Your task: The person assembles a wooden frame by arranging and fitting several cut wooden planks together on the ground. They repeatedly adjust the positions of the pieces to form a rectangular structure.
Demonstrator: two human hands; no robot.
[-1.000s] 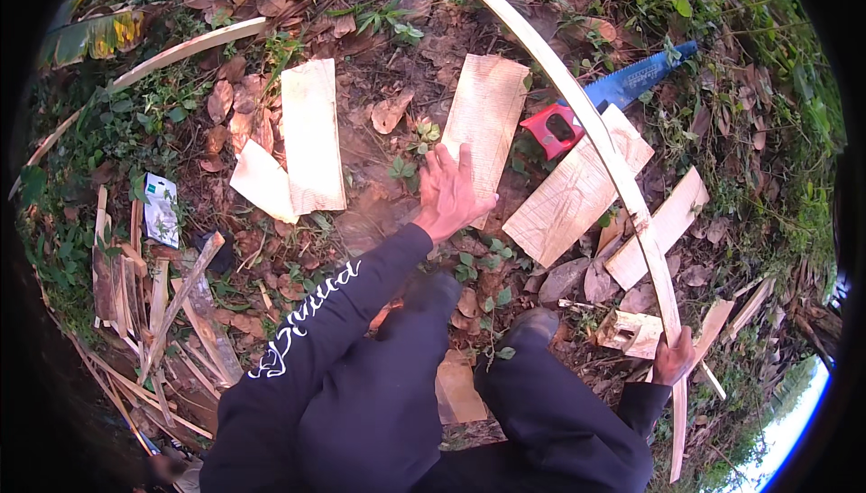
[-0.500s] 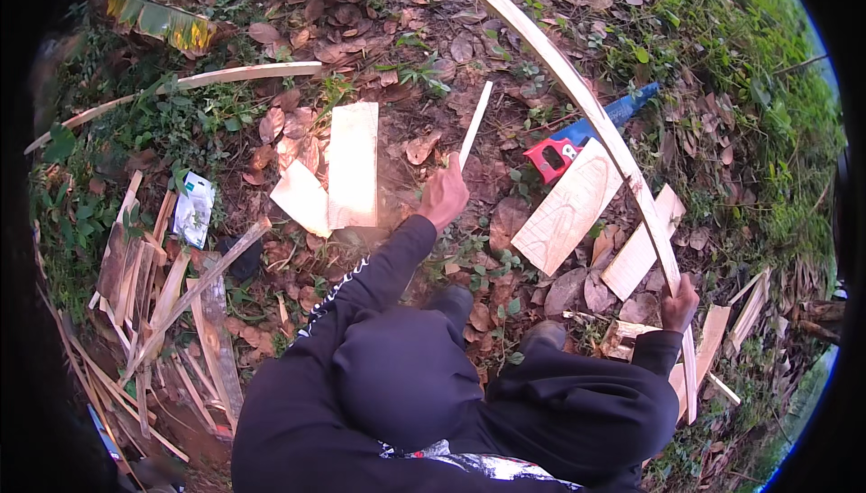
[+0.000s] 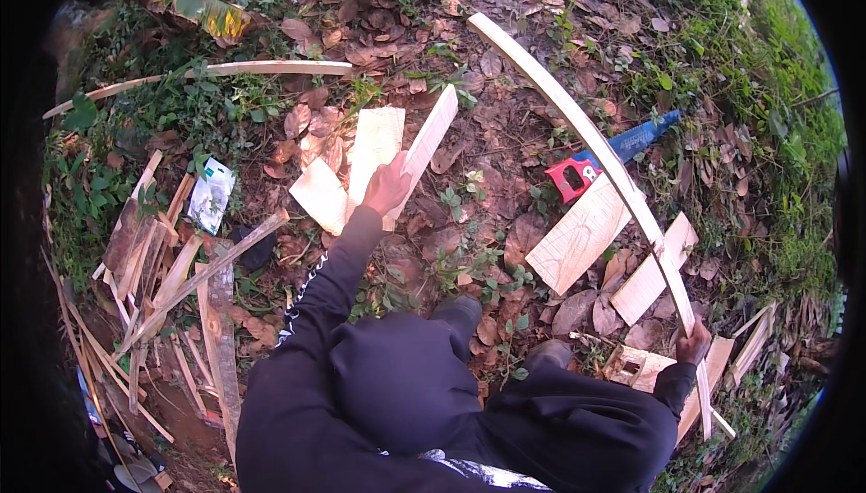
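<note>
Plank (image 3: pixel 424 146) — pale, flat, tilted up, in left hand (image 3: pixel 386 188)

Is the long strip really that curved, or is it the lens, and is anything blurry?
Head view: fisheye bends edges near the rim, so the long strip may look more bowed than it is; soft even daylight, no glare; left hand and board look sharp.

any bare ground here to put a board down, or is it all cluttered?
Freest patch: the leaf-strewn dirt between the pale flat board in the left hand and the long curved wooden strip held by the right hand. Crowded: the heap of split wood slats at left, and the cut boards beside the red-handled saw at right.
</note>
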